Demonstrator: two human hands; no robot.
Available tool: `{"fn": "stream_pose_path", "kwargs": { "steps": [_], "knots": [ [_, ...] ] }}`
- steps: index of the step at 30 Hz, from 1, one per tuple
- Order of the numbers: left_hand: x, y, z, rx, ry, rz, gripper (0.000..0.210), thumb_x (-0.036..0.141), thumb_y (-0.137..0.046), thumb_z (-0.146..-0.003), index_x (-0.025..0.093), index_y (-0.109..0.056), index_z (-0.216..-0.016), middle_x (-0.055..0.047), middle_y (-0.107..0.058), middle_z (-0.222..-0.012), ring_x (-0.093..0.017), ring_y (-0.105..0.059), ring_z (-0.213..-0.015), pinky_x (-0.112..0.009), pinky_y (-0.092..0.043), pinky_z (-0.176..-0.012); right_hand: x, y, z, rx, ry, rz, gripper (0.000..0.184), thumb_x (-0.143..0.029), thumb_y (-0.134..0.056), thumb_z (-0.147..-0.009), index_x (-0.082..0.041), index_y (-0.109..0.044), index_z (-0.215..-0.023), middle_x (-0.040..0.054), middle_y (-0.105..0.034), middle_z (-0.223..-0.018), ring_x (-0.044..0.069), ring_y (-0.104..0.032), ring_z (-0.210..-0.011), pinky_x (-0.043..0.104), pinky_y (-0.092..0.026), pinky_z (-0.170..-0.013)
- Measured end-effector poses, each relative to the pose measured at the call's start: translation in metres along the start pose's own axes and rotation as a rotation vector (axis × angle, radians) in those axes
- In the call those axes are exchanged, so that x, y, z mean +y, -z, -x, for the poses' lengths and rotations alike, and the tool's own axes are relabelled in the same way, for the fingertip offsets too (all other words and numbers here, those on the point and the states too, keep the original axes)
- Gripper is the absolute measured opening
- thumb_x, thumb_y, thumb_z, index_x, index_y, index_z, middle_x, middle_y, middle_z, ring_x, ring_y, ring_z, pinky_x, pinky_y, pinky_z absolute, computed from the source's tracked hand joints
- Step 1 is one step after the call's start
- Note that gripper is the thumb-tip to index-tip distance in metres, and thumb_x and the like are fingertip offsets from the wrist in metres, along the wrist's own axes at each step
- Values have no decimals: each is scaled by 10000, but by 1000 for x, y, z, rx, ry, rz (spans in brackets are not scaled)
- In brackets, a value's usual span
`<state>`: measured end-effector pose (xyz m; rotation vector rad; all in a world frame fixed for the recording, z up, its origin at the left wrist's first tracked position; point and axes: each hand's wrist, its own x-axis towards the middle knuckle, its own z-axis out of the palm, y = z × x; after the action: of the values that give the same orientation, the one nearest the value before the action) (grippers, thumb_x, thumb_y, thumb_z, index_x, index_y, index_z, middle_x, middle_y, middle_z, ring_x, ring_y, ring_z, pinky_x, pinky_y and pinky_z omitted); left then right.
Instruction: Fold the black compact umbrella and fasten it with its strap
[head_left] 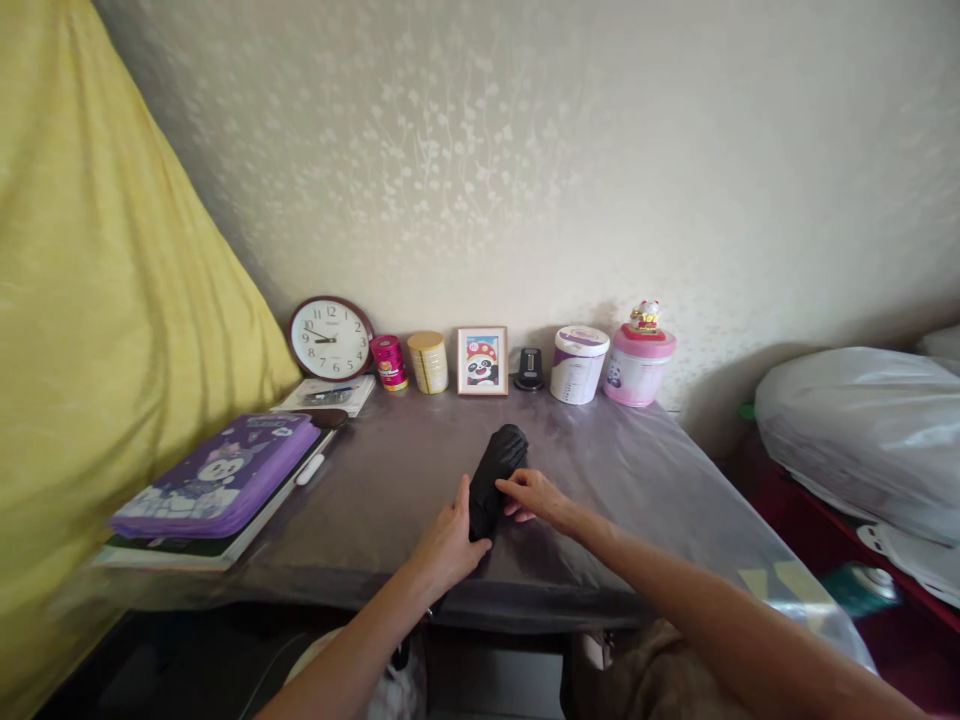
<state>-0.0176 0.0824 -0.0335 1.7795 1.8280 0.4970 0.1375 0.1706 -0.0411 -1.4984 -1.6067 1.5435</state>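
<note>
A black folded umbrella point(498, 470) lies slantwise over the dark covered table, its rounded far end pointing away from me. My left hand point(452, 540) is wrapped round its near part, thumb on the near side and fingers along the left. From the right, my right hand point(534, 496) pinches at the umbrella's side, with thumb and forefinger together on the black fabric. The near end of the umbrella is mostly hidden by my left hand. A small dark piece shows beneath my left wrist; what it is I cannot tell.
Along the wall stand a round clock point(331, 338), a pink can point(388, 362), a yellow-lidded jar point(428, 362), a framed panda picture point(482, 361), a small black device point(529, 369) and two tubs point(579, 366). A purple folder point(225, 470) lies on books at left. Grey plastic-wrapped bundles point(862, 430) are at right.
</note>
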Motion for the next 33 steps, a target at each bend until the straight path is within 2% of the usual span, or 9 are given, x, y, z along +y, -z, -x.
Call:
{"fn": "stream_pose_path", "kwargs": {
  "steps": [6, 13, 19, 23, 28, 33],
  "knots": [
    [0, 0, 11, -36, 6, -156, 978, 204, -615, -700, 235, 43, -1423, -194, -430, -1256, -273, -611, -919, -303, -414, -722, -1, 1, 1, -37, -39, 20, 252, -378, -610, -781, -150, -519, -723, -4, -592, -644, 109, -621, -572, 179, -489, -446],
    [-1, 2, 24, -53, -7, -278, 957, 143, -570, -731, 311, 84, -1408, -198, -382, -1266, -297, -611, -929, -330, -422, -723, 3, 4, 0, -65, -54, -11, 278, -410, -614, -769, -149, -540, -711, 14, -609, -734, 105, -618, -582, 199, -496, -469],
    [1, 5, 36, -53, -47, -435, 910, 107, -512, -774, 377, 104, -1387, -147, -400, -1201, -241, -630, -857, -298, -437, -688, 3, 6, 3, -97, -93, -143, 245, -375, -643, -753, -150, -549, -727, 13, -603, -751, 104, -621, -601, 224, -522, -518],
    [8, 2, 43, -78, -34, -569, 819, 77, -426, -817, 413, 62, -1383, -149, -414, -1178, -238, -643, -815, -301, -448, -653, -1, 6, 6, -89, -100, -163, 207, -318, -635, -767, -145, -542, -702, 7, -593, -708, 102, -611, -580, 221, -519, -500],
    [11, -4, 44, -120, -21, -657, 869, -32, -397, -750, 417, -17, -1389, -153, -451, -1157, -248, -649, -820, -322, -455, -680, -1, 4, 6, -85, -99, -185, 205, -294, -643, -762, -141, -534, -680, 1, -584, -667, 98, -603, -562, 207, -510, -485],
    [6, -4, 39, -25, -64, -631, 696, 102, -363, -849, 413, -61, -1394, -113, -530, -1005, -242, -650, -757, -320, -457, -635, -1, 4, 6, -89, -79, -226, 219, -302, -664, -738, -145, -527, -670, -5, -585, -656, 97, -604, -570, 207, -512, -496]
  ]
}}
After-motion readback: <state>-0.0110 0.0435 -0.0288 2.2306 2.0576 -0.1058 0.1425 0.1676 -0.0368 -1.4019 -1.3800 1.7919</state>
